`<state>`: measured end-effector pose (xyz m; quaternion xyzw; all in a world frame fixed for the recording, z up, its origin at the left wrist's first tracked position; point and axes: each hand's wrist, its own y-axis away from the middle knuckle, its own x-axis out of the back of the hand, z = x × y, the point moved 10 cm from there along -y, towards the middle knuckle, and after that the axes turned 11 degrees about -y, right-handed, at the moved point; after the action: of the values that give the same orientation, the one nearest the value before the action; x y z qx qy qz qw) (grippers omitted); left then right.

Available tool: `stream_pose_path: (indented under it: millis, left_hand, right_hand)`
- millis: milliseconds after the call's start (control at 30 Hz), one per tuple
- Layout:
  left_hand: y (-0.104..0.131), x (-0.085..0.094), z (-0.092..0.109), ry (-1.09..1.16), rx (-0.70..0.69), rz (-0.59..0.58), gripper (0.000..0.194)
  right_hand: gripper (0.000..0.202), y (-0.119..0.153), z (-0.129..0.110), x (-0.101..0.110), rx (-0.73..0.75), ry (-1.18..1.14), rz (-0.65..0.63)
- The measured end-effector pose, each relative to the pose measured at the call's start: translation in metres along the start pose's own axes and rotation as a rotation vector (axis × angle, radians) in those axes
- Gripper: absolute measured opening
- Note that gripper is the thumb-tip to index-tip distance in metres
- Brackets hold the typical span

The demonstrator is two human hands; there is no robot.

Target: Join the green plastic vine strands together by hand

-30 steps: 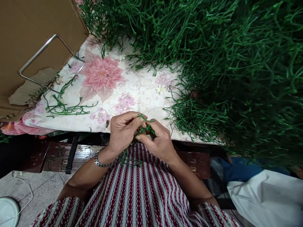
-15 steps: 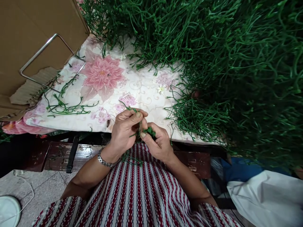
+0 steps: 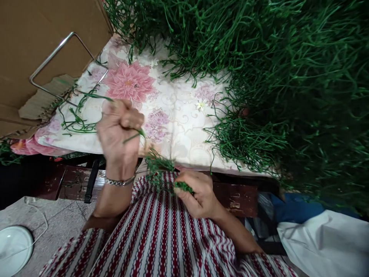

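**A:** Green plastic stems, where do they sit against the hands?

**B:** One thin green stem is pinched in the closed left hand, which is raised and blurred above the edge of the floral tablecloth. The stem trails down and to the right from the fingers toward a small bunch of green sprigs.

**A:** And the right hand?

**B:** The right hand rests low, over the red and white striped lap, its fingers curled shut around the bunch's lower end, so the sprigs fan up to its left.

**A:** What surrounds them?

**B:** A huge heap of green stems covers the table's right side. A cardboard box with a metal wire frame stands at left, loose stems beside it.
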<state>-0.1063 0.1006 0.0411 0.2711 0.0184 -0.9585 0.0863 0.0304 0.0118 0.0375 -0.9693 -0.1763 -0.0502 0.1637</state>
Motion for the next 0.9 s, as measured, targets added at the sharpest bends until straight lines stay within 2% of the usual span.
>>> stream_pose_path:
  millis: [33,67,100,133,233,300,367,433,500,567,700,800,900]
  left_hand:
    - [-0.003,0.0,0.007,-0.012,-0.051,-0.001,0.014]
    - [-0.004,-0.006,0.0,-0.054,0.013,-0.059,0.014]
    - [-0.001,-0.018,-0.012,-0.115,0.112,-0.166,0.013]
    - [0.004,-0.022,-0.023,-0.159,0.185,-0.213,0.011]
    - [0.018,-0.022,-0.038,-0.287,0.226,-0.227,0.012]
    - [0.028,-0.028,-0.043,-0.423,0.214,-0.323,0.013]
    - [0.04,-0.037,-0.049,-0.515,0.228,-0.456,0.015]
    - [0.05,-0.043,-0.056,-0.516,0.284,-0.548,0.023]
    - [0.056,-0.043,-0.063,-0.462,0.341,-0.558,0.028]
    - [0.054,-0.039,-0.066,-0.429,0.345,-0.498,0.027]
    - [0.046,-0.029,-0.062,-0.491,0.227,-0.413,0.015]
    - [0.041,-0.029,-0.044,-0.614,0.01,-0.425,0.006]
    - [0.042,-0.035,-0.029,-0.674,-0.182,-0.479,0.01]
  right_hand:
    - [0.012,0.0,0.001,0.007,-0.014,-0.002,0.027]
    - [0.009,-0.002,0.002,0.015,-0.034,0.016,0.065]
    - [0.005,-0.004,0.004,0.024,-0.075,0.054,0.095]
    - [0.004,-0.006,0.005,0.032,-0.105,0.088,0.123]
    - [0.005,-0.011,0.007,0.048,-0.17,0.134,0.175]
    - [0.006,-0.011,0.008,0.054,-0.177,0.11,0.225]
    - [0.006,-0.01,0.009,0.055,-0.165,0.072,0.261]
    - [0.009,-0.011,0.01,0.053,-0.155,0.033,0.256]
    - [0.015,-0.011,0.012,0.047,-0.155,-0.001,0.218]
    - [0.022,-0.01,0.014,0.04,-0.165,-0.042,0.164]
    - [0.034,-0.007,0.016,0.037,-0.156,-0.078,0.143]
    - [0.034,-0.006,0.014,0.043,-0.12,0.029,0.181]
    - [0.03,-0.007,0.008,0.047,-0.071,0.143,0.188]
